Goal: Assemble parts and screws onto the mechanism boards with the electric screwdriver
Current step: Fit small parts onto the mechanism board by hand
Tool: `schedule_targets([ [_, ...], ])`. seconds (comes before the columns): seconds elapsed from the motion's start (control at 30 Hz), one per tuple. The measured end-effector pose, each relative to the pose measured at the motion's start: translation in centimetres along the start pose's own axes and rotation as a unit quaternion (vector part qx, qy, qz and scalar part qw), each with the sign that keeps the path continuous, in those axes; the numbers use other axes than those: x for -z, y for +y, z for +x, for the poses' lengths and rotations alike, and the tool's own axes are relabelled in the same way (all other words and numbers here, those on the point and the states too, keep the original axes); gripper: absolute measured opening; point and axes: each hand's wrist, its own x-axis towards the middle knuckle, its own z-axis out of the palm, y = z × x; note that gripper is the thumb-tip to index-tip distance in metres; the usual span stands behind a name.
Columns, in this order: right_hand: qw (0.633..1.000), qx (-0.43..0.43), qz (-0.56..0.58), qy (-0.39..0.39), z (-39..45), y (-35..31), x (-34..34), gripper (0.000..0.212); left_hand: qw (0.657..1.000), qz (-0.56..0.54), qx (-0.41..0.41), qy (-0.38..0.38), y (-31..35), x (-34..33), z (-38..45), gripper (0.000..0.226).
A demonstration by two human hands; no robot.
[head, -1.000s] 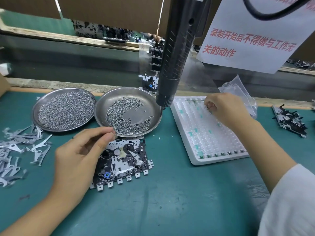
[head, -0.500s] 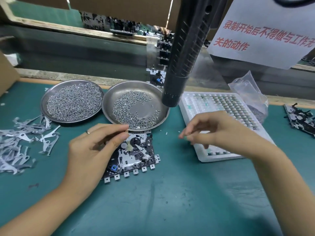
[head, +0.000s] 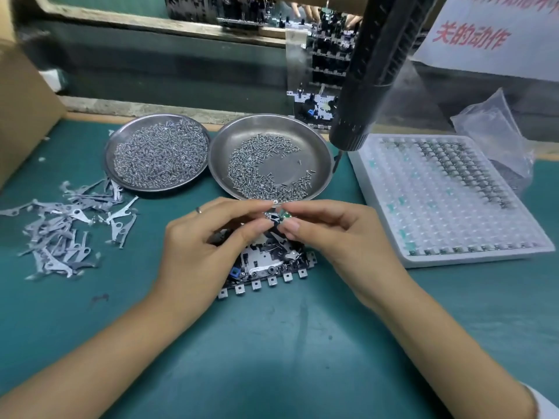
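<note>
**Small green part brought over the board, both hands pinching it**

Nearest, the two forearms come in from 7 and 5 o'clock across the teal-green mat of the table (head: 272, 343). They meet at the centre of the view, over the black and silver mechanism board with square metal tabs along its near edge (head: 266, 267), which lies flat on the mat.

The left hand (head: 208, 243) has its thumb and forefinger curled in a pinch at the far end of the board; a thin ring sits on one finger. The right hand (head: 338, 234) was out at the tray a second ago and has since swung in from 2 o'clock. Its fingertips now hold a tiny green and dark component (head: 282, 217), which the left fingertips also touch. So the pick is done, and by my judgement the step in hand is seating this part on the board's far end before any screw goes in.

Beyond the hands, at 12 o'clock, sits the round steel dish with a crescent of small silver screws (head: 320, 164), touching the board's far edge or just beside it. At 11 o'clock is a second steel dish heaped with screws (head: 157, 152), and at 9 o'clock a loose pile of flat grey metal levers (head: 63, 225).

At 2 o'clock lies the white moulded tray of small cells (head: 447, 207), partly filled. Above it hangs the black barrel of the electric screwdriver (head: 372, 71), held by no one.
</note>
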Motion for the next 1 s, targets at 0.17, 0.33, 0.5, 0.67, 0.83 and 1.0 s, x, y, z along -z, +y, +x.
schedule_targets([
  [0.17,1.0,0.02,0.003,-0.01,-0.22,0.37,-0.1,0.02,1.0,-0.011,0.005,-0.018,-0.07,-0.06,0.0,0.029],
  [0.33,0.999,0.037,0.008,-0.017,-0.27,0.46,-0.11,0.019,1.0,-0.004,-0.006,-0.028,-0.13,-0.13,0.01,0.016],
  [0.5,0.998,0.059,-0.015,-0.018,-0.44,0.47,-0.33,0.017,0.999,0.001,-0.014,-0.033,-0.18,-0.1,0.02,0.016],
  [0.67,0.988,0.113,-0.104,-0.012,-0.68,0.4,-0.34,0.019,0.999,0.015,-0.028,-0.032,-0.22,-0.2,0.06,0.015],
  [0.83,0.98,0.136,-0.147,-0.022,-0.67,0.59,-0.32,0.021,0.999,-0.016,-0.015,-0.027,-0.33,-0.12,-0.03,0.026],
  [1.0,0.974,0.166,-0.152,-0.032,-0.65,0.85,-0.2,0.02,0.999,-0.004,-0.027,-0.034,-0.5,0.01,-0.07,0.035],
])
